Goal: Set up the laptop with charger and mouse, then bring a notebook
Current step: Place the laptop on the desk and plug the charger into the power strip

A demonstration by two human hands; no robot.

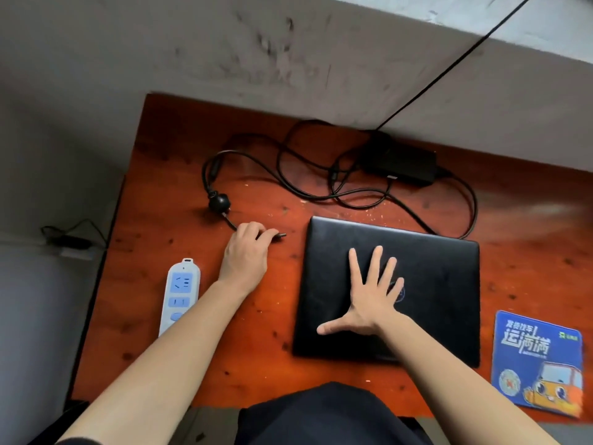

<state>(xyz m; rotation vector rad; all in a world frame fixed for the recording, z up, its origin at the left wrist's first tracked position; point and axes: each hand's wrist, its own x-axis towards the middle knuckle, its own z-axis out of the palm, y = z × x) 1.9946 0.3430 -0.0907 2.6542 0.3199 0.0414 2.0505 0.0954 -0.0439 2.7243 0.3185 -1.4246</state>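
A closed black laptop [430, 284] lies flat on the reddish wooden desk [167, 220]. My right hand [369, 297] rests spread out on its lid, fingers apart. My left hand [245, 255] is closed around the charger's plug end [279, 236], whose tip points right toward the laptop's left edge, a short gap away. The charger's black brick [401, 165] sits at the back of the desk, its cable [288, 178] looped across the desk behind the laptop. No mouse or notebook is in view.
A white and blue power strip [179, 293] lies left of my left forearm near the desk's left edge. A blue mouse pad [539, 361] with a cartoon truck sits at the front right. A grey wall stands right behind the desk.
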